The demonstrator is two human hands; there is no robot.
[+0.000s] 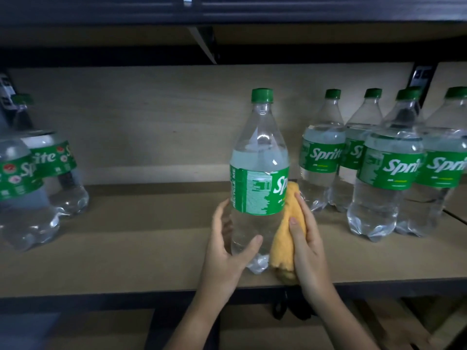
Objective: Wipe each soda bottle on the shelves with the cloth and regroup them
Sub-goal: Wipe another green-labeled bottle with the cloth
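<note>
At the front of the middle shelf (141, 251), a soda bottle (259, 178) stands upright, apart from its neighbours, with both hands working on it. The left hand (228, 251) curls around the lower clear part, thumb across the front and fingers behind, steadying it. The right hand (307, 238) clamps a bunched orange cloth (284, 238) and presses it against the bottle's right side, just below the green label.

Off to the right, a group of bottles (389, 162) stands close together near the back panel. Another pair (32, 173) sits at the far left edge, well apart from the rest.

To do this wipe well, I would judge the left hand should turn the bottle slowly while the cloth stays pressed flat, so the whole circumference gets covered rather than one stripe. The cloth is wadded tight; opening it a little would give more contact on the curved wall. The shoulder, neck and green cap (262, 95) look untouched by the cloth at present, so the stroke should travel upward too. The base sits close to the shelf's front lip, so the grip ought to stay firm to avoid a tip forward. Once clean, it probably belongs with the cluster on the right, label facing out to match.
</note>
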